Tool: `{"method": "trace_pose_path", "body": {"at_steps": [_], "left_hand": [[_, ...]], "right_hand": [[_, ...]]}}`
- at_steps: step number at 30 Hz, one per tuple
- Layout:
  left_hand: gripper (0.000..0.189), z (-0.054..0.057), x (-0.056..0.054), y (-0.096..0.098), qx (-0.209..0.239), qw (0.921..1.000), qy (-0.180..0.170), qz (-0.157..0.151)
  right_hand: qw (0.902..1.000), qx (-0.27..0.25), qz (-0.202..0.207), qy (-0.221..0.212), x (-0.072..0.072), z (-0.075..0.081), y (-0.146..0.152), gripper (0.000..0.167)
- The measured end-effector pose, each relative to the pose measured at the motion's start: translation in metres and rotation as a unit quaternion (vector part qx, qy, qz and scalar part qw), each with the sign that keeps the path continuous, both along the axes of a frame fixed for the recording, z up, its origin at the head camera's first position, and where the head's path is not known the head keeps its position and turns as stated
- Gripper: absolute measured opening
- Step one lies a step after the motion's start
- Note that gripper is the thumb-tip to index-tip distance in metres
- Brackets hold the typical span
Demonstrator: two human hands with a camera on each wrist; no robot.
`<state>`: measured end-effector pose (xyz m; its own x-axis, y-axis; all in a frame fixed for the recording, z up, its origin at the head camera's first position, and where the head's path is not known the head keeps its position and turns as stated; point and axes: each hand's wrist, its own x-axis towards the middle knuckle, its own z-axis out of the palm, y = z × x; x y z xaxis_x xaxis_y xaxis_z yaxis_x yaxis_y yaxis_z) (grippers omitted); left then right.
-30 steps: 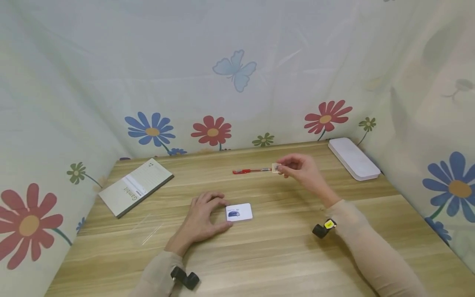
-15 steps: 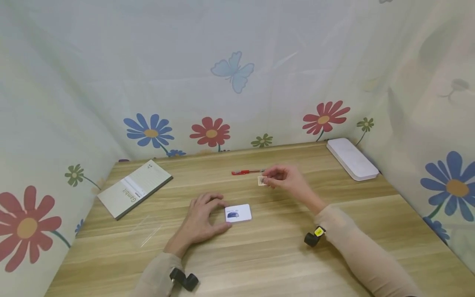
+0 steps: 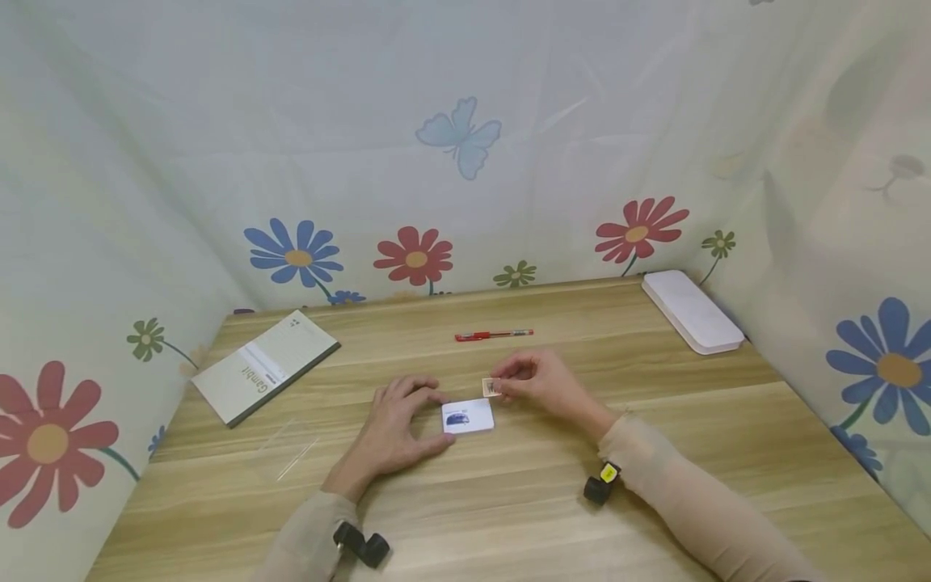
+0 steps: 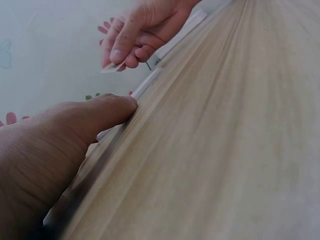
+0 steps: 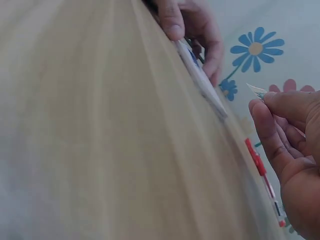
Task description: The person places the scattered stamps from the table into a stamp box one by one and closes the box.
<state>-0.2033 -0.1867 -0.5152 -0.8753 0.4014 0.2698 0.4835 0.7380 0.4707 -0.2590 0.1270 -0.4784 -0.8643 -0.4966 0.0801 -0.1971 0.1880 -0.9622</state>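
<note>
My left hand (image 3: pixel 393 427) rests on the table at the left end of a thick white card (image 3: pixel 469 416) with a dark blue picture. Thumb and index finger hold it by its two left corners. In the right wrist view the card shows as a thin white slab lying flat. A small square stamp-like piece of paper (image 3: pixel 490 388), cream-edged with a dark print, is pinched between thumb and fingertips of my right hand (image 3: pixel 541 384). That hand hangs just above the card's far right corner, apart from the table in the left wrist view.
Behind the hands lies a red pen (image 3: pixel 494 335). A Gambit notepad (image 3: pixel 267 368) sits at the left, with a clear plastic sheet (image 3: pixel 287 449) in front of it. At the back right is a white rounded case (image 3: pixel 692 313). Flowered curtains enclose the wooden table (image 3: pixel 509 525).
My right hand has come left and toward me, carrying the small paper from beside the pen to the white card's far edge. The left hand and the card have stayed put.
</note>
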Motion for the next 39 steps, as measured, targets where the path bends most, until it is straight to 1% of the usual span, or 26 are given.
{"method": "trace_pose_path", "body": {"at_steps": [8,10,14,22,26,32,39], "left_hand": [[0.058,0.002,0.001,0.001,-0.003,1.0000,-0.002,0.002],[0.058,0.002,0.000,0.001,-0.002,1.0000,-0.001,0.002],[0.057,0.003,0.000,0.001,-0.001,1.0000,0.004,0.000],[0.058,0.002,0.001,0.001,-0.001,1.0000,0.004,-0.002],[0.058,0.003,0.001,0.001,0.000,1.0000,0.004,-0.001],[0.057,0.002,0.001,0.001,-0.003,1.0000,-0.002,0.001],[0.057,0.002,0.000,0.000,-0.002,1.0000,-0.001,0.000]], "right_hand": [[0.9995,0.003,0.026,-0.017,0.006,-0.012,-0.010,0.018],[0.9993,0.000,0.028,-0.025,0.006,-0.013,-0.011,0.017],[0.9993,-0.004,0.027,-0.026,0.006,-0.015,-0.012,0.015],[0.9989,0.037,0.029,0.007,0.008,-0.020,-0.013,0.012],[0.9981,0.052,0.027,0.022,0.008,-0.020,-0.014,0.010],[0.9962,0.073,0.029,0.038,0.011,-0.019,-0.014,0.009],[0.9940,0.093,0.024,0.052,0.012,-0.018,-0.016,0.007]]}}
